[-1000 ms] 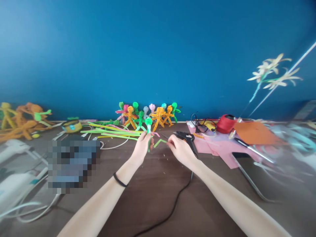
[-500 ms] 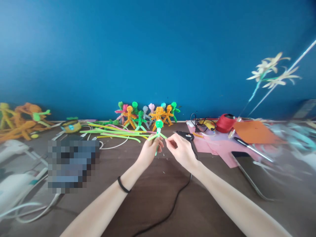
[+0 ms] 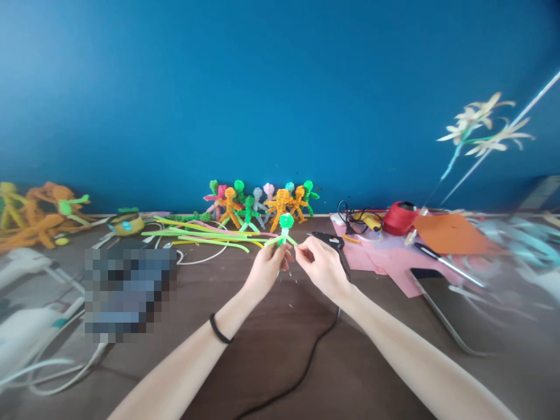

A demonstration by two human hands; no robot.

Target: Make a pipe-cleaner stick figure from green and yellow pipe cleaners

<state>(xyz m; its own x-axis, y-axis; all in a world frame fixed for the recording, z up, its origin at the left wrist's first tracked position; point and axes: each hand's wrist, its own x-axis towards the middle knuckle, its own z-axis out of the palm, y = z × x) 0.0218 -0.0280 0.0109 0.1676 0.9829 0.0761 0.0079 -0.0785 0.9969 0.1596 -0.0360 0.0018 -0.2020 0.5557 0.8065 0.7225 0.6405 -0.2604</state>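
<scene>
A small green pipe-cleaner figure [image 3: 286,221] with a coiled round head is held upright above the middle of the table. My left hand [image 3: 266,269] pinches its body from the left, hiding the lower part. One light-green arm sticks out over my left fingers. The other arm slants toward my right hand [image 3: 322,263], whose closed thumb and forefinger grip its tip. Behind the held figure stand several finished pipe-cleaner figures [image 3: 248,213] in orange, green, pink and grey. Loose lime and yellow pipe cleaners [image 3: 210,236] lie left of my hands.
A black glue gun [image 3: 329,239] lies behind my right hand, its cord [image 3: 306,367] running toward me. Pink paper [image 3: 363,259], a red thread spool [image 3: 399,217], an orange sheet [image 3: 455,233], a pen [image 3: 450,265] and a phone [image 3: 450,312] lie right. Orange figures [image 3: 44,213] are far left.
The green figure has shifted slightly right, and its head has tipped a little. My left hand has edged right with it; my right hand has barely moved.
</scene>
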